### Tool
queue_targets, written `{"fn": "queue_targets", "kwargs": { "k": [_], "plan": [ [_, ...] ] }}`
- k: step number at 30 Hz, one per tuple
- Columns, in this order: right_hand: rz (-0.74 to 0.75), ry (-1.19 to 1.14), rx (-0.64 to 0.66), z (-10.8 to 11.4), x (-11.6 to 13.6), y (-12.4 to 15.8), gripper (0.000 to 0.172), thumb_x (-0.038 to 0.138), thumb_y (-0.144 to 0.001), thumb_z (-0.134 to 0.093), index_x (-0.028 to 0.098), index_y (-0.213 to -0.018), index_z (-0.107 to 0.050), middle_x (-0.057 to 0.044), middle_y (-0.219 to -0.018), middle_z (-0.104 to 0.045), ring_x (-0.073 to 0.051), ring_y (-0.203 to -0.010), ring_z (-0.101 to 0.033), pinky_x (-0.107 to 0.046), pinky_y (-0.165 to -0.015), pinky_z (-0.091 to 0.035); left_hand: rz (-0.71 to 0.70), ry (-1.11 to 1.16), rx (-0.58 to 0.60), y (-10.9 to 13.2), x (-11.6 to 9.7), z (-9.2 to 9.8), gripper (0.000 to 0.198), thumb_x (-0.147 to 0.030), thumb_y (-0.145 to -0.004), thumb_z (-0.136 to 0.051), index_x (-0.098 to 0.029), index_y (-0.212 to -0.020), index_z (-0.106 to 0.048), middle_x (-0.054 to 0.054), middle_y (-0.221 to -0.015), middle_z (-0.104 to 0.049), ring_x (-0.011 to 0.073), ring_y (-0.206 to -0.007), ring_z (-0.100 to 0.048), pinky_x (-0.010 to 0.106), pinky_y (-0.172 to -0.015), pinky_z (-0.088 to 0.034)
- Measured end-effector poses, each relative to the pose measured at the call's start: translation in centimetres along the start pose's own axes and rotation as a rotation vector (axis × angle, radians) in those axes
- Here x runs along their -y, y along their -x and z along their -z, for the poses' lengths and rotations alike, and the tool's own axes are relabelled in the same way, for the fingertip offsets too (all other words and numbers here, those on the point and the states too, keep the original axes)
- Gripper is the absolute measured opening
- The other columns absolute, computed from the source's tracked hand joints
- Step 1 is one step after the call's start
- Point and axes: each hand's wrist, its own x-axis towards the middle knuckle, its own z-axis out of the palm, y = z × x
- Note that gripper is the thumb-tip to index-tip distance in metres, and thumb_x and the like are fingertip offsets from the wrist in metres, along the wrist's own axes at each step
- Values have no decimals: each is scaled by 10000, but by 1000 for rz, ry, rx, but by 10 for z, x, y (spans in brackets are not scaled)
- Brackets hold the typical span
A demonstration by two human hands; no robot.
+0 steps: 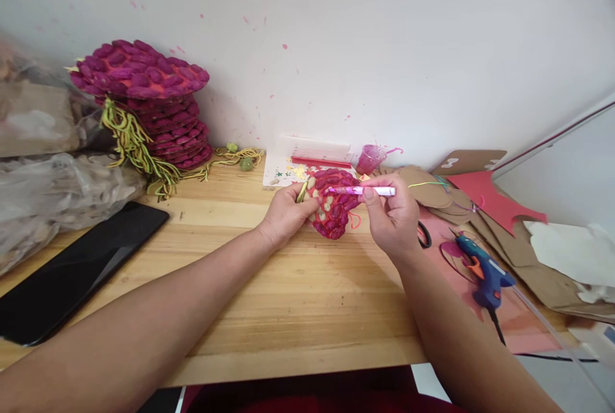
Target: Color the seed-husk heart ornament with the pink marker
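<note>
My left hand [287, 216] grips the left edge of a cardboard-like craft piece [334, 224] covered with shell-like lumps. Most lumps are painted magenta; a few near its left and middle are still pale beige. Yellow-green strands show by my left thumb. Pinched in my right hand [391, 211] is a slim white paintbrush [382, 191], its front part stained magenta. The brush tip lies over the piece, close to the pale lumps. A pink loop of string [354, 221] hangs at the piece's right side.
On the left stand a stack of magenta shell-covered discs [139, 73] with yellow-green tassels, plastic bags [72, 189] and a black phone [81, 272]. Behind my hands is a magenta-stained cup [371, 158]. A blue glue gun [490, 278] and cardboard cutouts [514, 246] lie right.
</note>
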Motion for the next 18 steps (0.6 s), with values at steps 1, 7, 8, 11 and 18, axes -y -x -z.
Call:
{"fn": "queue_targets", "kwargs": {
  "k": [1,7,8,11,18],
  "plan": [
    [7,9,14,0,0,0,100,315,-977,-594,232,-1022,-626,-31,-914,-652,-180,-820,-613,-358,-783,-471,-14,-24,-6,0,0,0,295,-328,-626,-832,-162,-754,-625,-29,-578,-597,88,-460,-480,215,-456,-380],
    [-4,33,-19,1,1,1,126,340,-975,-592,235,-1040,-616,-45,-936,-662,-196,-844,-629,-367,-772,-493,-82,-89,-7,1,-2,0,250,-333,-666,-794,-168,-731,-617,-36,-583,-572,81,-474,-448,213,-474,-364],
    [1,35,-12,1,2,1,123,339,-976,-591,237,-1040,-617,-44,-933,-660,-194,-836,-627,-364,-764,-494,-87,-101,-8,1,-2,0,248,-335,-671,-791,-169,-732,-617,-35,-586,-570,81,-477,-444,213,-474,-360],
    [38,61,30,1,4,0,95,312,-976,-591,238,-1021,-630,-39,-921,-663,-186,-824,-623,-368,-783,-490,-110,-139,-13,1,-3,0,235,-322,-673,-787,-168,-738,-623,-34,-592,-563,82,-490,-433,213,-476,-347],
    [-3,35,7,3,0,1,121,331,-974,-593,241,-1050,-620,-55,-971,-669,-208,-879,-633,-392,-807,-500,-128,-145,1,1,-1,0,228,-326,-680,-776,-169,-739,-622,-35,-616,-561,86,-524,-435,211,-501,-355]
  ]
}}
